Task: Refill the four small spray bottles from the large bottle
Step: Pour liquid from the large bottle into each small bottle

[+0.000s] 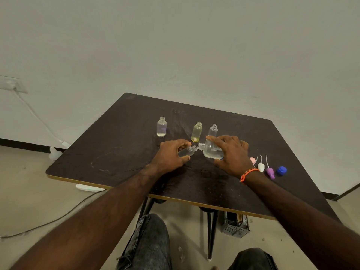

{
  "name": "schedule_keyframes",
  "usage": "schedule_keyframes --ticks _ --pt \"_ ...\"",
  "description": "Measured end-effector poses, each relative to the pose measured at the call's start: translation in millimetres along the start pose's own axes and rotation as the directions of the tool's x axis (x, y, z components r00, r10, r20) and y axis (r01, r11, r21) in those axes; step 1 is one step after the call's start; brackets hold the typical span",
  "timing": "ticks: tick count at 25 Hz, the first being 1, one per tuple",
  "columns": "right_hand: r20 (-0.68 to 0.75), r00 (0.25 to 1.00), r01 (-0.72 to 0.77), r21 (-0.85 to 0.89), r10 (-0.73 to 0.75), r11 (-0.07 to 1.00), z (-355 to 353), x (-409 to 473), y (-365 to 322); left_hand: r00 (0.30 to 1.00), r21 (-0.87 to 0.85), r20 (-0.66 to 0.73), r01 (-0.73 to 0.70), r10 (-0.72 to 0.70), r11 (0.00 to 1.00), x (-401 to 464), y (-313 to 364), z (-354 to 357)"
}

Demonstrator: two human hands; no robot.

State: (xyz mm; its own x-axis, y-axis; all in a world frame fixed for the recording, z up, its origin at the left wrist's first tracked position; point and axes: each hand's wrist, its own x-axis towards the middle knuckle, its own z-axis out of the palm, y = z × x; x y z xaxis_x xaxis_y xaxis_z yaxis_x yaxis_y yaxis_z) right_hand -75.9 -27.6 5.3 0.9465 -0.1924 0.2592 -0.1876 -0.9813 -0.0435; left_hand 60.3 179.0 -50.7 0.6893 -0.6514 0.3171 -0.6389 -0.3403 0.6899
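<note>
My right hand (pixel 231 152) grips the large clear bottle (pixel 210 151), tipped sideways so its open neck points left. My left hand (pixel 172 153) holds a small clear bottle (pixel 188 151), tilted with its mouth against the large bottle's neck. Three small uncapped bottles stand behind on the dark table (pixel 120 145): a clear one (pixel 161 127) at the left, a yellowish one (pixel 197 132) and another clear one (pixel 213 130) partly behind my right hand.
Spray tops lie at the right of the table: pink (pixel 252 160), white (pixel 261 167) and purple (pixel 270 172), beside a blue cap (pixel 281 170). A grey crate (pixel 235 228) sits under the table. A cable (pixel 58 217) runs across the floor at the left.
</note>
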Motion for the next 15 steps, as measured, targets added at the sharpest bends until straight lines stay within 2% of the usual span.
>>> schedule_keyframes --ticks 4,7,11,15 --pt "0.003 1.0 -0.029 0.066 0.029 0.997 0.8 -1.4 -3.9 1.0 -0.018 -0.017 -0.022 0.022 1.0 -0.2 1.5 0.2" --pt "-0.027 0.998 -0.052 0.208 0.059 0.977 2.4 -3.1 -7.4 0.999 -0.043 -0.027 -0.031 0.03 0.999 0.3 3.8 1.5" --pt "-0.077 0.989 -0.081 0.418 0.124 0.905 3.5 -4.6 -6.5 0.999 -0.074 -0.038 -0.022 0.019 0.997 -0.3 4.6 0.5" --pt "-0.081 0.964 -0.155 0.602 0.253 0.783 5.5 -9.6 -1.3 0.998 -0.095 -0.056 -0.011 0.006 0.995 -0.7 2.4 1.0"
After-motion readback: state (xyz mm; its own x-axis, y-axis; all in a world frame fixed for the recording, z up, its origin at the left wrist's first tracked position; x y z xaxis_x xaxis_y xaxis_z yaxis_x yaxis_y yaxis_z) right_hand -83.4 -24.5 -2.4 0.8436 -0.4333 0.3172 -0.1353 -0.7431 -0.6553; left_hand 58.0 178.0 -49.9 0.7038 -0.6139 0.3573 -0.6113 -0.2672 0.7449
